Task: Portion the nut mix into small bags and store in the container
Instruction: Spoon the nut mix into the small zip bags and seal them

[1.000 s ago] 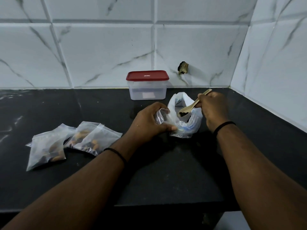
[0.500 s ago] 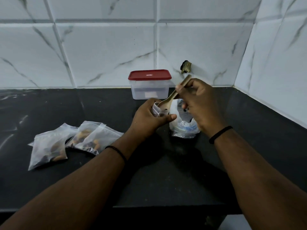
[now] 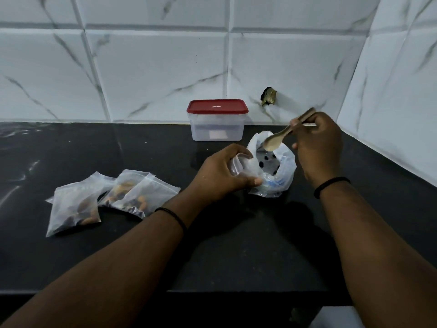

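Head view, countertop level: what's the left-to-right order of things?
Filled clear zip bags of nuts lying on the black counter → left hand gripping a small clear bag → white plastic bag of nut mix → right hand holding a wooden spoon. Red-lidded container overlaps; left out.

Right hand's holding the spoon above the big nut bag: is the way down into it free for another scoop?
Probably yes. The wooden spoon in the right hand hangs just over the open mouth of the large plastic bag, with nothing between. The left hand grips the small zip bag at its left edge, clear of the opening.
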Motion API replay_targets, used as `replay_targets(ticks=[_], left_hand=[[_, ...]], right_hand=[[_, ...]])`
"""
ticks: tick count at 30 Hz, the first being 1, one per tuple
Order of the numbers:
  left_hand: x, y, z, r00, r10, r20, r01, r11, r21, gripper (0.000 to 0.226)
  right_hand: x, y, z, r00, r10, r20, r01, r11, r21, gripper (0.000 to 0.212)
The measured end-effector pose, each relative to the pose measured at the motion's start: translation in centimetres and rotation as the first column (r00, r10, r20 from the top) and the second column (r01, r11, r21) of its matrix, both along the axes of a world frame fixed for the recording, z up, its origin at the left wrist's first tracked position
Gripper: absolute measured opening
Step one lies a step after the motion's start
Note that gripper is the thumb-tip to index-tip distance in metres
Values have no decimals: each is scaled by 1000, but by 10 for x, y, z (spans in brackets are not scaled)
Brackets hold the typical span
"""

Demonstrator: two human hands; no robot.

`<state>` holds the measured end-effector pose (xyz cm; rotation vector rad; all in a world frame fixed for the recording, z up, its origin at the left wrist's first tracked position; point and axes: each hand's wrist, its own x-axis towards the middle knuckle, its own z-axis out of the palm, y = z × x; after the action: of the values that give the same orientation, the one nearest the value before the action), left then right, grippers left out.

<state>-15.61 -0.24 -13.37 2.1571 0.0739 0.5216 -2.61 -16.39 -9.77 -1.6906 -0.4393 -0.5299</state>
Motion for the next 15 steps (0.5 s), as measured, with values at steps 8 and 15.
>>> replay_targets(ticks=[8,15], left_hand=[[0,-3,-3,998,-40,-51,46,990,134,45],[1,-4,-3,1000,1,-17,3,976,218,37]], right_hand=[[-9,11,0,930,95,356,198,685,-701,16],[-13,9,6,915,95,392,251,626,-739,13]])
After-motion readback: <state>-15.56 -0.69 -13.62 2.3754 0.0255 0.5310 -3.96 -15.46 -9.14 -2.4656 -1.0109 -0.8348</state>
